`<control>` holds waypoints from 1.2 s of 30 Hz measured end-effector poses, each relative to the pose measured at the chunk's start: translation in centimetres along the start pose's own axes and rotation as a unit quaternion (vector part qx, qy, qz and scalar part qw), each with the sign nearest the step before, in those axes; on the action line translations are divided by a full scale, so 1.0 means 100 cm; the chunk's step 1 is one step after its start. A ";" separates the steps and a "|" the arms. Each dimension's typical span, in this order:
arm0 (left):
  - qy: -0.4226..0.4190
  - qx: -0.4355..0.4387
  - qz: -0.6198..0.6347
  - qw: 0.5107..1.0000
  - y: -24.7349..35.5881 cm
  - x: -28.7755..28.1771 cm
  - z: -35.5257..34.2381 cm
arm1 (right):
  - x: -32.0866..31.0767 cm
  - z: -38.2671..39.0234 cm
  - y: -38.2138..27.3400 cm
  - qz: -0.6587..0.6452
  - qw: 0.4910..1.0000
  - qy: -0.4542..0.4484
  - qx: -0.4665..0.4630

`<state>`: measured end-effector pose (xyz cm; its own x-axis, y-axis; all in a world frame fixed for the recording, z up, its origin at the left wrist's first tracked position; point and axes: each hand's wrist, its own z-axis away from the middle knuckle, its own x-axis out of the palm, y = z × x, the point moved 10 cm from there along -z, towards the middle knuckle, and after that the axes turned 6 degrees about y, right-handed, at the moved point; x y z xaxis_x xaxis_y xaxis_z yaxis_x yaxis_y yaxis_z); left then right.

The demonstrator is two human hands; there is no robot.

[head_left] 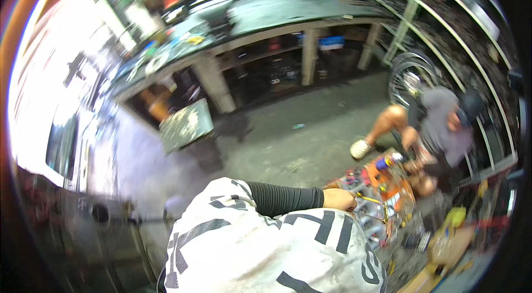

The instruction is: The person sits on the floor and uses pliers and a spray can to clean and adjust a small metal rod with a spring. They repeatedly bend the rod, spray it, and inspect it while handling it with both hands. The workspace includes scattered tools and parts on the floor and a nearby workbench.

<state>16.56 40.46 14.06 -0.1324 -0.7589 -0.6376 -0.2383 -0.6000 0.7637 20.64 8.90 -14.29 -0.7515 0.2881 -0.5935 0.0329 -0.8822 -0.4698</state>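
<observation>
From the white, black-patterned shirt [233, 237] over my body, my left arm in a black ribbed sleeve [285, 199] reaches to the right. My left hand [339, 199] is over the near edge of a cluttered patch of tools and parts [368, 182]. Its fingers are blurred and partly turned away, so their grip does not show. Just beyond the fingertips lies a thin yellow tool [368, 198]; whether the hand touches it is unclear. My right hand is out of sight. An orange tray or sheet [407, 190] lies under some of the parts.
Across the parts, another person [438, 121] sits low, hands near a blue-and-silver spring part [388, 161]. A wheel [407, 79] leans by metal shelves [407, 16]. A long workbench [299, 10] spans the back. A worn board [187, 125] stands at left; cardboard [451, 246] lies lower right.
</observation>
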 end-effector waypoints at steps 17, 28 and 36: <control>0.496 -0.475 -0.063 0.724 -0.036 -0.095 0.451 | 0.170 0.025 -0.544 0.124 0.829 -0.197 -0.509; 0.524 -0.550 -0.073 0.647 -0.068 -0.197 0.628 | 0.349 0.021 -0.624 0.277 0.743 -0.360 -0.491; 0.587 -0.551 -0.036 0.592 -0.194 -0.281 0.639 | 0.326 -0.054 -0.827 0.270 0.748 -0.300 -0.527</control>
<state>-36.55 89.56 10.67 0.7546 0.0138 -0.6561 0.6548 0.0489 0.7542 -3.00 93.25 1.65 -0.5912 -0.5015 -0.6317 0.7018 0.0661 -0.7093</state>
